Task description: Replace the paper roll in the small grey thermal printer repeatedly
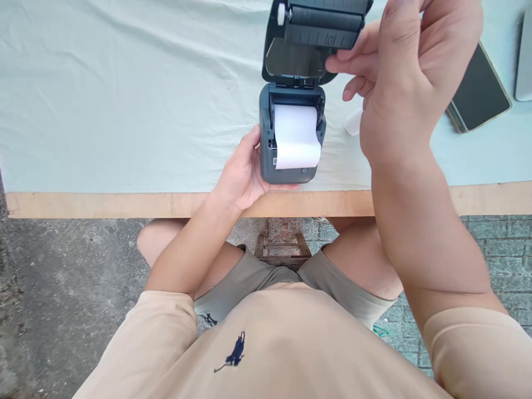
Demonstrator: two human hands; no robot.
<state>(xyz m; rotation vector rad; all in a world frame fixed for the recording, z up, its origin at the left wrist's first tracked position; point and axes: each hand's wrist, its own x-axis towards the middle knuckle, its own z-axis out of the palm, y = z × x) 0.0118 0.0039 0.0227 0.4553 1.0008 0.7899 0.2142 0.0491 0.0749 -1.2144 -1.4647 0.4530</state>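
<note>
A small dark grey label printer sits near the front edge of the table with its lid swung up. White paper lies in its compartment, its loose end curling over the front. My left hand is closed round the printer's left side, fingers under its base. My right hand is at the right edge of the raised printer lid, its fingers closed on that edge; part of the grip is out of frame. A black roller and a white knob show inside the lid.
A pale cloth covers the table, which has a bare wooden front edge. Right of my right hand lie a dark phone and a grey object, cut off by the frame. A white thing is partly hidden behind my right wrist.
</note>
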